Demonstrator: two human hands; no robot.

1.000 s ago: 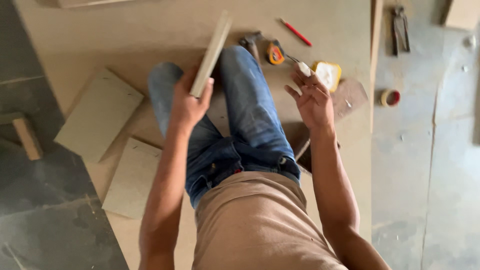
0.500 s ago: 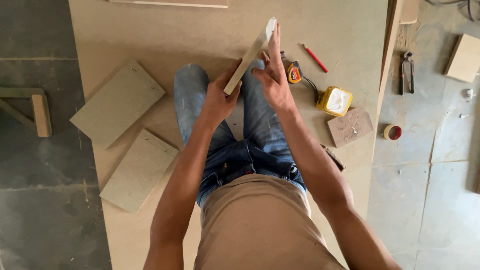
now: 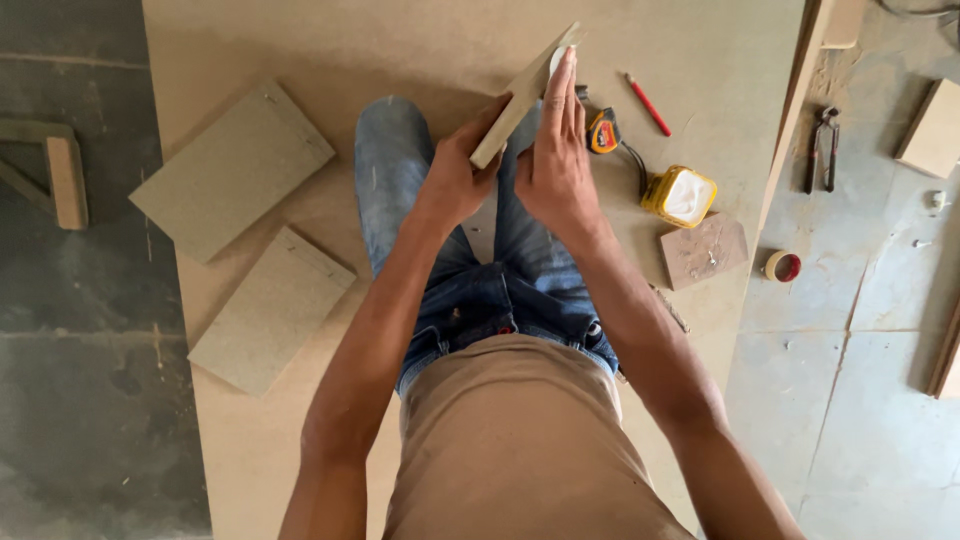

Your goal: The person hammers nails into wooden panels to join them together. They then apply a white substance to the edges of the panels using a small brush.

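Observation:
I sit on a large fibreboard sheet (image 3: 300, 40) with my legs stretched out. My left hand (image 3: 455, 180) grips the lower end of a thin fibreboard panel (image 3: 520, 100), held on edge and tilted up to the right above my knees. My right hand (image 3: 555, 160) lies flat along the panel's right side, its fingertips pressing something small and white (image 3: 558, 60) against the upper edge. What the white thing is cannot be told.
Two loose boards (image 3: 235, 165) (image 3: 270, 310) lie left of my legs. To the right are a tape measure (image 3: 603, 132), a red pencil (image 3: 648, 104), a yellow tub with white contents (image 3: 680, 195), a small brown board (image 3: 703, 250), pliers (image 3: 822, 148) and a tape roll (image 3: 782, 266).
My right hand came in from beside the yellow tub, carrying white stuff on its fingers, and now rests against the panel's upper edge. The left hand kept hold of the panel.

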